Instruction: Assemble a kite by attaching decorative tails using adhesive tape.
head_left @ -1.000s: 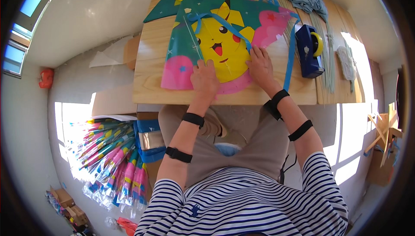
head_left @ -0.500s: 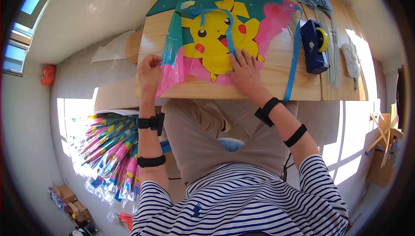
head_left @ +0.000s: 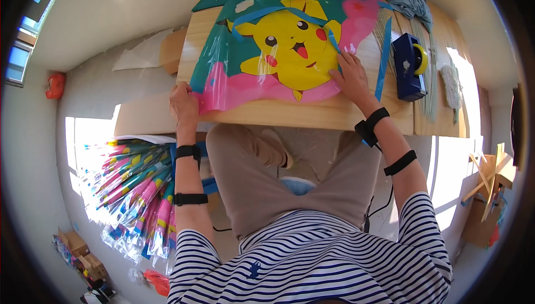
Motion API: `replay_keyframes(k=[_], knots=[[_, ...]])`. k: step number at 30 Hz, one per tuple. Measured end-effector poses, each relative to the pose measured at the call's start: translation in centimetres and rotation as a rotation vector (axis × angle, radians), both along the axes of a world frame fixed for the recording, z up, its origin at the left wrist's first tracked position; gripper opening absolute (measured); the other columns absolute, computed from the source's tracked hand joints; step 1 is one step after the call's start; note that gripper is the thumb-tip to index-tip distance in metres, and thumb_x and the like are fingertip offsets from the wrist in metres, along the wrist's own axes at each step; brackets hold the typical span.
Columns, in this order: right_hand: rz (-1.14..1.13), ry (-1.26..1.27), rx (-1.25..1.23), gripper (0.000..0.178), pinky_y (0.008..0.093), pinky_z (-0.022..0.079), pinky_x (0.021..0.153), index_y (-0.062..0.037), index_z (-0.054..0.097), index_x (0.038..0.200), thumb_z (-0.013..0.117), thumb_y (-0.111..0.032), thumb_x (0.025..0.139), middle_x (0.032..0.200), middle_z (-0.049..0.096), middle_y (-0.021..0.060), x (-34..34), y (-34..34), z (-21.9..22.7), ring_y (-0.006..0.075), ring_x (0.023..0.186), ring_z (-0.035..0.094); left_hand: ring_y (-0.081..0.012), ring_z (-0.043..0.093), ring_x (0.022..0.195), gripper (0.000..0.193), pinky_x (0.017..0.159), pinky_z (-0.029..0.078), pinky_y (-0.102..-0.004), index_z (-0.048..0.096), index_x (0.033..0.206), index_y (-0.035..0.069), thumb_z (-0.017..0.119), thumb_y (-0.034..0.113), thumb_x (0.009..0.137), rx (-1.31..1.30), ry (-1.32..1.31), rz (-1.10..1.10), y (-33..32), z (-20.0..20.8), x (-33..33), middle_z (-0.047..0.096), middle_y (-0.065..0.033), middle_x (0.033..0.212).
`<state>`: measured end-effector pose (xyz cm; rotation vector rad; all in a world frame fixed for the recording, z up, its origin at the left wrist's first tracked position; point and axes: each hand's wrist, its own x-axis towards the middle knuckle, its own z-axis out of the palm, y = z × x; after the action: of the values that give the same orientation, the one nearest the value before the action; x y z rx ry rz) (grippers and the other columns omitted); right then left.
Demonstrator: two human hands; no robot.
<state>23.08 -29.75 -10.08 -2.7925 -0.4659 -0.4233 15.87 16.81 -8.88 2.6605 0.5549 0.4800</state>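
Plastic sheet (head_left: pixel 278 53) (glossy) beneath right fingers (head_left: pixel 346 64)

A strip of bare wood is found along the near edge of the table (head_left: pixel 323 117), crossed by the right forearm (head_left: pixel 392 137). Rightward passage is obstructed by a blue ribbon (head_left: pixel 384 59), tape dispenser (head_left: pixel 405 73) and thin sticks (head_left: pixel 432 84).
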Motion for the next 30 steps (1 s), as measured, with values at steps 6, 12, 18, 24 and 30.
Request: replay_keyframes(k=[6, 12, 18, 24, 30], knots=[[-0.222, 0.005, 0.11, 0.037, 0.0458, 0.048, 0.093, 0.0024, 0.064, 0.103, 0.076, -0.018, 0.075, 0.112, 0.063, 0.0184, 0.6, 0.6, 1.4, 0.0392, 0.112, 0.053, -0.0346, 0.057, 0.114, 0.027, 0.096, 0.044, -0.0468, 0.067, 0.109, 0.005, 0.065, 0.007, 0.083, 0.224, -0.073, -0.155, -2.6, 1.0, -0.4, 0.063, -0.0131, 0.118], [-0.433, 0.107, 0.101, 0.038, 0.0442, 0.049, 0.093, 0.001, 0.065, 0.102, 0.079, -0.02, 0.073, 0.107, 0.062, 0.018, 1.8, 0.7, 2.3, 0.0388, 0.111, 0.053, -0.0372, 0.039, 0.139, 0.057, 0.115, 0.026, -0.0537, 0.056, 0.136, 0.005, 0.07, 0.032, 0.087, 0.205, -0.02, -0.577, -14.2, 1.9, 0.2, 0.047, -0.019, 0.147], [-0.589, 0.273, 0.138, 0.033, 0.043, 0.054, 0.086, -0.0004, 0.067, 0.1, 0.078, -0.021, 0.077, 0.106, 0.065, 0.0188, 4.7, 1.3, 2.9, 0.0384, 0.104, 0.063, -0.0442, 0.025, 0.146, 0.076, 0.117, 0.016, -0.0624, 0.047, 0.145, 0.007, 0.072, 0.046, 0.085, 0.157, 0.125, -0.601, -18.1, 0.1, 1.7, 0.033, -0.0215, 0.157], [-0.58, 0.349, 0.183, 0.024, 0.0458, 0.055, 0.082, -0.0017, 0.068, 0.099, 0.07, -0.017, 0.08, 0.097, 0.071, 0.0207, 5.7, 1.2, 2.1, 0.0386, 0.094, 0.069, -0.0491, 0.021, 0.146, 0.085, 0.114, 0.012, -0.0681, 0.042, 0.148, 0.006, 0.071, 0.052, 0.083, 0.133, 0.127, -0.611, -19.0, -0.1, 1.6, 0.027, -0.0254, 0.158], [-0.636, 0.247, 0.342, 0.02, 0.0456, 0.054, 0.084, -0.0031, 0.07, 0.095, 0.067, -0.015, 0.08, 0.099, 0.071, 0.0202, 6.1, -1.1, 2.4, 0.0386, 0.096, 0.068, -0.0462, 0.016, 0.149, 0.082, 0.114, 0.013, -0.066, 0.043, 0.15, 0.011, 0.072, 0.05, 0.084, 0.146, 0.164, -0.606, -18.4, 0.6, 1.3, 0.023, -0.02, 0.162]])
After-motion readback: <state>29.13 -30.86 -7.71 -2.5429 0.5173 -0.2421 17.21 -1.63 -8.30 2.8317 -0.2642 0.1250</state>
